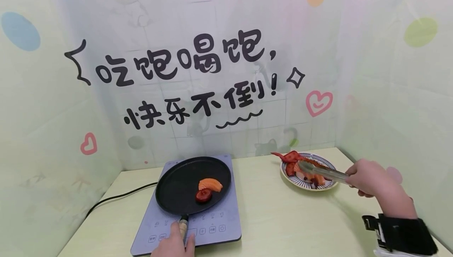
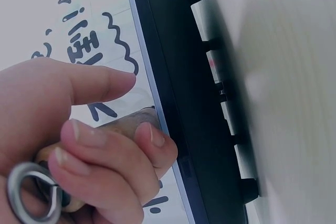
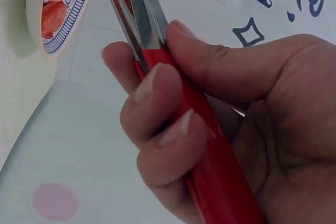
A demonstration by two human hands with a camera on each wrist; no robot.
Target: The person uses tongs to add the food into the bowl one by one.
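Observation:
My left hand (image 1: 175, 245) grips the wooden handle (image 2: 123, 124) of a black flat pan (image 1: 177, 190), its fingers curled round it in the left wrist view. In the pan lie an orange salmon-like slice (image 1: 210, 184) and a dark red round slice (image 1: 203, 196), side by side. My right hand (image 1: 369, 180) holds metal tongs with red grips (image 3: 210, 166). The tips of the tongs (image 1: 308, 166) are over the food on a patterned plate (image 1: 302, 186), which carries several red and orange pieces (image 1: 291, 169). Whether the tips pinch a piece I cannot tell.
Under the pan is a lavender induction cooktop (image 1: 230, 225) with touch symbols along its front. A black cable (image 1: 120, 197) runs from it to the left. Behind the pale table (image 1: 269, 217) stands a printed backdrop (image 1: 226, 21), with side walls left and right.

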